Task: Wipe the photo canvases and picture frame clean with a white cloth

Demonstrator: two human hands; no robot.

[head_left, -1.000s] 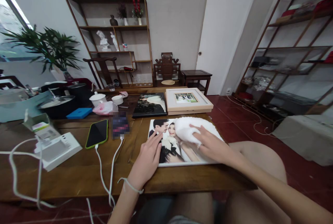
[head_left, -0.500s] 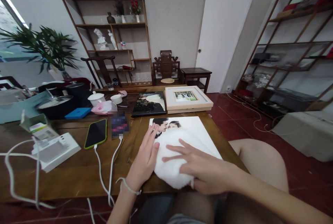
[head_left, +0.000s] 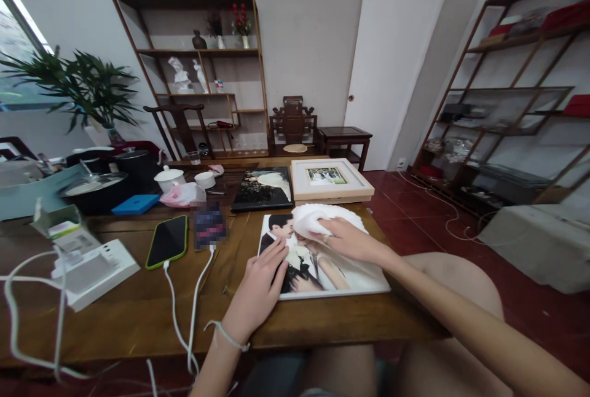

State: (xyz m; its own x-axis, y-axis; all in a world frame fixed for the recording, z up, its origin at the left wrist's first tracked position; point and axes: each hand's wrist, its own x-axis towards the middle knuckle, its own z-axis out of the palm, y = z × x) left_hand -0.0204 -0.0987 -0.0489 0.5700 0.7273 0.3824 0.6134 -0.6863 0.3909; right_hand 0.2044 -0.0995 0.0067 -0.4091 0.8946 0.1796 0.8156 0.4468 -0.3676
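Note:
A photo panel (head_left: 332, 277) showing a couple lies flat on the wooden table in front of me. My left hand (head_left: 263, 286) rests on its left edge, palm down with the fingers stretched out. A bunched white cloth (head_left: 308, 220) covers the upper right part of the panel. Fingers of my right hand (head_left: 338, 237) are curled into this cloth and press it on the panel's surface. Part of the picture is hidden under the cloth and hands.
Behind the panel lie a dark picture (head_left: 262, 188) and a light wooden frame (head_left: 332, 179). To the left are a green-edged phone (head_left: 166, 241), white cables (head_left: 193, 305), an open box (head_left: 99, 274), a blue case (head_left: 135, 204) and a lidded cup (head_left: 168, 179).
My right hand has moved the cloth from the panel's near edge to its far right part, uncovering the lower picture. My left hand stays at the left edge, slightly lower.

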